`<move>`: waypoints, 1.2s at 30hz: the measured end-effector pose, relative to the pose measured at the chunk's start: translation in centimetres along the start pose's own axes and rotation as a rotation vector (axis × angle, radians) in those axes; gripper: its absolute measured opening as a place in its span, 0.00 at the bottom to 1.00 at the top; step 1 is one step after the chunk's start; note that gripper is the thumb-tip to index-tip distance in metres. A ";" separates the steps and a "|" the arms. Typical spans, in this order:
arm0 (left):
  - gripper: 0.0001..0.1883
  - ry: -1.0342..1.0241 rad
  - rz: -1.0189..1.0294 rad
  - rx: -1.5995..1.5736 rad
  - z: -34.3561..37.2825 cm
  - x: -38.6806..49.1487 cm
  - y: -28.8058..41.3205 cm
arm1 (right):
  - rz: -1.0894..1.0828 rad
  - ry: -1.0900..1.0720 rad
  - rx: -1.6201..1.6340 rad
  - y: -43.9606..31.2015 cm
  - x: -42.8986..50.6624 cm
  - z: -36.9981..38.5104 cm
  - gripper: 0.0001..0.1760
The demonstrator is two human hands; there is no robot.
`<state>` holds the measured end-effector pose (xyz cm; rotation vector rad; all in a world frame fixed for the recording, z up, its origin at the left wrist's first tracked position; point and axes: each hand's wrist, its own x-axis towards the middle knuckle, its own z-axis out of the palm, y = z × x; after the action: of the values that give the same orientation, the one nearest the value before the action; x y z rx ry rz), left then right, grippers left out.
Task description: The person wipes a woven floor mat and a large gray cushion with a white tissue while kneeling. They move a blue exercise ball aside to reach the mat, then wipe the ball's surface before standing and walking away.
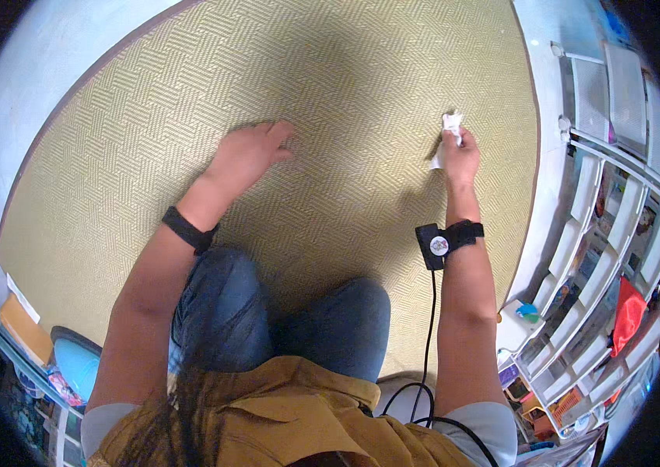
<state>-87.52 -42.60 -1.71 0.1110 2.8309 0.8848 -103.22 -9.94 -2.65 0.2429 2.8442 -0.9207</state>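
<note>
My right hand (461, 156) grips a crumpled white tissue or cloth (452, 122) above the right part of a woven mat (365, 175). One end of it sticks up past my fingers, and another hangs on the left side of the hand. My left hand (251, 153) is over the middle-left of the mat, palm down, with thumb and fingers apart and nothing seen in it. Whether the left fingertips touch the mat, I cannot tell. Black straps circle both wrists, and the right one carries a black box with a cable (433, 315).
White storage racks with drawers (592, 233) line the right side, with a red cloth (627, 315) hanging there. At lower left are a light-blue rounded object (76, 362) and an orange-brown panel (25, 327). Pale floor (73, 52) borders the mat. My knees rest near its front.
</note>
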 end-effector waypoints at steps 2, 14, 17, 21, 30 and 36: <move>0.15 -0.075 -0.044 0.012 -0.3 0.1 0.3 | 0.006 0.045 -0.058 -0.2 -0.1 -0.1 0.11; 0.11 -0.393 -0.272 -1.161 -1.4 -1.0 2.2 | 0.514 -0.967 1.103 -7.6 -10.3 -0.6 0.13; 0.12 -0.611 -0.400 -1.589 -2.2 -1.4 2.8 | 0.617 -1.115 1.067 -9.9 -13.0 0.5 0.14; 0.13 -0.519 -0.355 -1.529 -2.6 -2.4 3.7 | 0.657 -1.133 0.968 -11.9 -14.4 1.9 0.13; 0.09 -0.179 -0.169 -1.099 -1.3 -3.5 2.2 | 0.671 -1.168 1.087 -12.4 -15.2 3.7 0.15; 0.10 0.024 -0.580 -1.082 -5.0 -8.7 -5.3 | 0.128 -0.495 0.692 -9.3 -11.8 2.7 0.11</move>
<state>-80.00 -50.80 0.58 -0.7869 1.8200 2.0062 -93.26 -20.23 2.65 0.2213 1.9672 -1.6337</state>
